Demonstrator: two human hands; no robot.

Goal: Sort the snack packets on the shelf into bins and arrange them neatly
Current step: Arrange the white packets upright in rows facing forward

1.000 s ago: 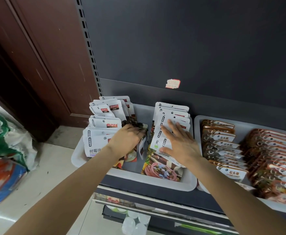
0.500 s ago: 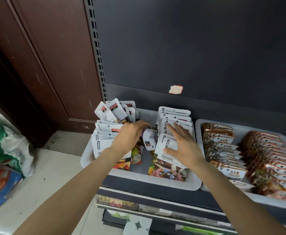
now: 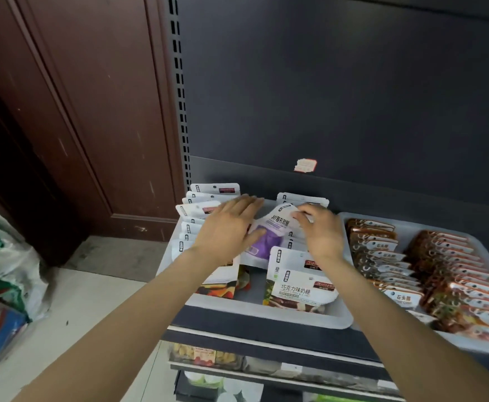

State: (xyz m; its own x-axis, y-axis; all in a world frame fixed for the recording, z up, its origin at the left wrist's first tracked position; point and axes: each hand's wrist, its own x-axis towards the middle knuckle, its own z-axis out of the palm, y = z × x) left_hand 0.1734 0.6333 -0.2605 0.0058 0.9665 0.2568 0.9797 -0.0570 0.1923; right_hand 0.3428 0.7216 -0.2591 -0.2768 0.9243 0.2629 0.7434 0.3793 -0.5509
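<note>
The left bin [image 3: 336, 316] is the landmark: a shallow pale tray on the dark shelf [image 3: 266, 329], with a second bin [image 3: 344, 219] of copper packets just right of it. Inside it stand two rows of white-topped packets. Between the rows lies a purple packet [image 3: 266, 242], tilted. The left hand [image 3: 226, 230] lies flat, fingers straight, across the left row; the right hand [image 3: 321, 230] pinches the purple packet's top edge. These pouches look light, limp and slippery, best taken by the stiff header. The front packet [image 3: 298, 288] reads 巧克力味奶糖.
</note>
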